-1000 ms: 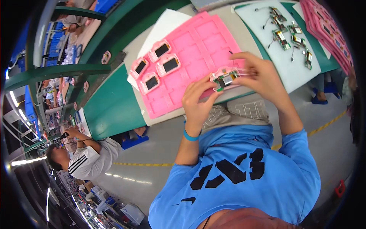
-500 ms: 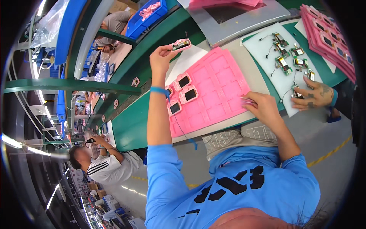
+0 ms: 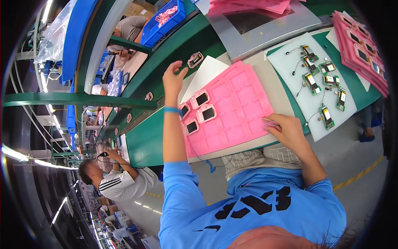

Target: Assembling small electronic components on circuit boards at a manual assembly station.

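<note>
My left hand [image 3: 174, 78] is empty, thumb and fingers apart, above the green bench. Just beyond its fingertips lies a pink device housing [image 3: 195, 60] with electronics inside, not touching the hand. In my right hand [image 3: 287, 132], near the right edge of the pink tray, is a pair of thin metal tweezers [image 3: 270, 122], pinched between thumb and fingers. Several pink devices with dark screens sit in the left pockets of the pink tray [image 3: 238, 120]; one is a pink device [image 3: 206, 113] near the middle of that group. A blue strap circles my left wrist.
Right of the tray, a white foam sheet [image 3: 290, 70] bears several green circuit boards with batteries and wires. Stacked loaded pink trays [image 3: 360, 52] stand at the far right. A grey metal panel [image 3: 257, 31] lies behind, a blue bin [image 3: 163, 23] at far left. A co-worker [image 3: 124, 176] sits left.
My left hand has let go of the pink housing, which now lies on the bench, and has drawn back slightly. Another person's hand has left the foam sheet at right.
</note>
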Action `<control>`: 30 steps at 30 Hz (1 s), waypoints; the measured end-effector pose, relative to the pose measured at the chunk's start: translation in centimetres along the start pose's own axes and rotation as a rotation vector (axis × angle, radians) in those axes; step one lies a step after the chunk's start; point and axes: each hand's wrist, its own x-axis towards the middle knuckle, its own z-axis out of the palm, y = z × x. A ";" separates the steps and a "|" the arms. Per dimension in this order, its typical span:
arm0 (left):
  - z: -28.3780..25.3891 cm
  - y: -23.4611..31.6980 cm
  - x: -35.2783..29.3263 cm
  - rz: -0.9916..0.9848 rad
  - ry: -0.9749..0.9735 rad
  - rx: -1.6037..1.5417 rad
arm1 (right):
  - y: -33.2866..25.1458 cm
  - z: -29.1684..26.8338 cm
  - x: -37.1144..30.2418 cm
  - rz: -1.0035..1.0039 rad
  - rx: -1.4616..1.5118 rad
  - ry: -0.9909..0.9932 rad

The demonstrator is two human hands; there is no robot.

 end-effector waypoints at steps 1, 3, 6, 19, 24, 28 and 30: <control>-2.1 3.1 -2.3 -0.009 -0.122 -0.074 | 0.1 -0.2 -0.4 0.010 0.008 0.008; -5.3 7.8 -8.6 -0.024 -0.359 0.084 | 0.7 -0.3 -0.9 -0.016 0.146 0.038; -5.4 9.3 -16.7 0.272 -0.340 0.229 | 1.3 -4.2 -3.2 0.155 0.184 0.259; 1.7 16.4 -25.8 0.488 -0.173 -0.073 | 5.4 -9.0 -6.2 0.393 -0.146 0.475; 2.2 18.2 -30.3 0.475 -0.042 -0.116 | 3.7 -10.4 -8.2 0.382 0.333 0.372; 2.0 21.7 -35.7 0.054 -0.524 -0.721 | -1.5 -5.9 -8.9 0.382 0.728 0.162; 4.7 21.7 -36.6 -0.140 -0.473 -0.978 | -3.8 -2.3 -9.6 0.350 0.795 0.059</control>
